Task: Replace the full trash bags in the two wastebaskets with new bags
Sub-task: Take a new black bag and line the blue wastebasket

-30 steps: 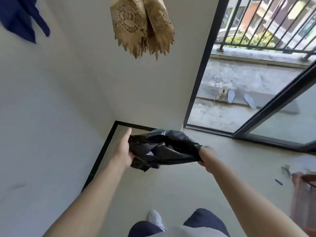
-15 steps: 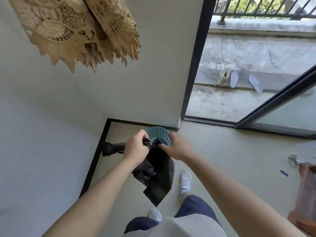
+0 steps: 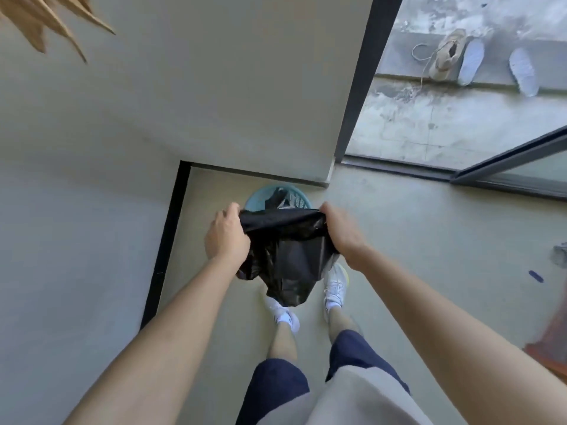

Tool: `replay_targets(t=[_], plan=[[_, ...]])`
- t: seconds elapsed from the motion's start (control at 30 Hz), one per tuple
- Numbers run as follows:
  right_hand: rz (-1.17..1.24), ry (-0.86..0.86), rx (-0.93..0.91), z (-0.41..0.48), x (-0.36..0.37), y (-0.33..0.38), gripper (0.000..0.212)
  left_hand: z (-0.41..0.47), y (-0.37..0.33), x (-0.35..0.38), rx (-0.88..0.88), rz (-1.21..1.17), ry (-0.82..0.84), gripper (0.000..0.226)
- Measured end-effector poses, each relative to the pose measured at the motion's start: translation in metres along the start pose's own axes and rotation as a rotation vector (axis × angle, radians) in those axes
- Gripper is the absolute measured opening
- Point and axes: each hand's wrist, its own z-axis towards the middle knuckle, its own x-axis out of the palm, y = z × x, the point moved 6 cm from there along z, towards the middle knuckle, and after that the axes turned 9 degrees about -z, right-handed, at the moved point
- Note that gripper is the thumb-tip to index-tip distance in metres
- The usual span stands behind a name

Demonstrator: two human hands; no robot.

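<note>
Grey floor in a wall corner holds a teal basket, and above it the left hand and right hand each grip the black bag, stretching its mouth wide, likely to line the basket.

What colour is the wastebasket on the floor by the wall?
The wastebasket is light teal-blue with a latticed wall, seen in the head view beyond the black bag.

The black bag hides most of the teal wastebasket.
</note>
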Motion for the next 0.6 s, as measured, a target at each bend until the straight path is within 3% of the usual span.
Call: replay_targets(t=[0.1,0.17,0.23,0.33,0.4,0.43,0.47,0.53,0.57,0.6], plan=[[-0.296,-0.034,-0.198,0.031,0.011,-0.010,0.063,0.030,0.014,0.030,-0.102,-0.111,0.006,0.050],[-0.696,-0.065,-0.276,0.066,0.023,-0.028,0.070,0.052,0.032,0.050,-0.142,-0.175,-0.029,0.049],[-0.903,-0.159,-0.247,0.101,0.026,-0.044,0.069,0.076,0.055,0.072,-0.177,-0.221,-0.062,0.048],[-0.615,-0.481,-0.197,0.138,0.018,-0.053,0.065,0.104,0.086,0.104,-0.227,-0.239,-0.110,0.045],[-0.403,-0.665,-0.328,0.155,0.031,-0.051,0.067,0.114,0.096,0.125,-0.236,-0.220,-0.170,0.039],[-0.405,-0.619,-0.386,0.167,0.048,-0.051,0.067,0.116,0.098,0.140,-0.226,-0.202,-0.165,0.035],[-0.483,-0.448,-0.425,0.182,0.074,-0.055,0.065,0.118,0.099,0.160,-0.200,-0.153,-0.083,0.032],[-0.853,0.098,-0.354,0.209,0.135,-0.083,0.050,0.110,0.101,0.215,-0.138,0.005,0.316,0.031],[-1.006,0.261,-0.295,0.213,0.153,-0.100,0.041,0.103,0.107,0.234,-0.152,0.028,0.470,0.031],[-1.078,0.273,-0.275,0.217,0.160,-0.106,0.036,0.100,0.112,0.241,-0.191,-0.002,0.520,0.031]])
